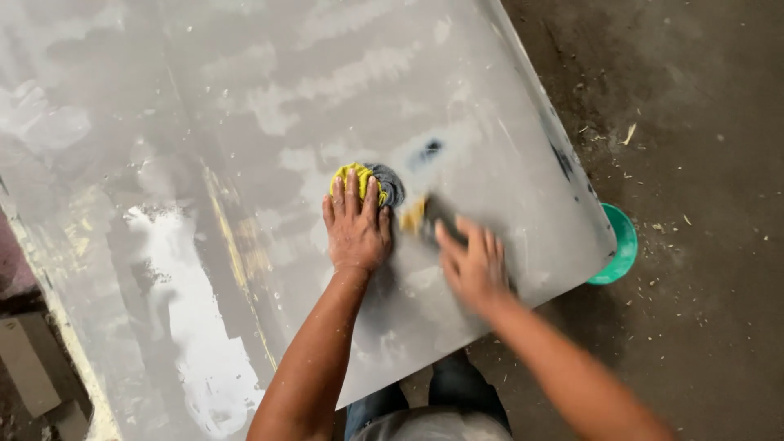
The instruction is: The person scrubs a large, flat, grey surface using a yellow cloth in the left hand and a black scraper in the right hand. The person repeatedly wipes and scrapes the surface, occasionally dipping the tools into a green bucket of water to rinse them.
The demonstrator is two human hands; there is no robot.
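A large grey, wet-looking panel (245, 122) lies before me, streaked with pale patches. My left hand (356, 227) presses flat on a yellow and grey cloth (371, 178) on the panel. Just to its right, my right hand (474, 263) is blurred and holds a small dark block with a yellowish end (425, 214) against the panel's surface. The two hands are about a hand's width apart.
A green round basin (621, 245) pokes out from under the panel's right edge. Dark concrete floor (694, 163) with scattered debris lies to the right. My knees show below the panel's near edge. Wooden pieces lie at the lower left.
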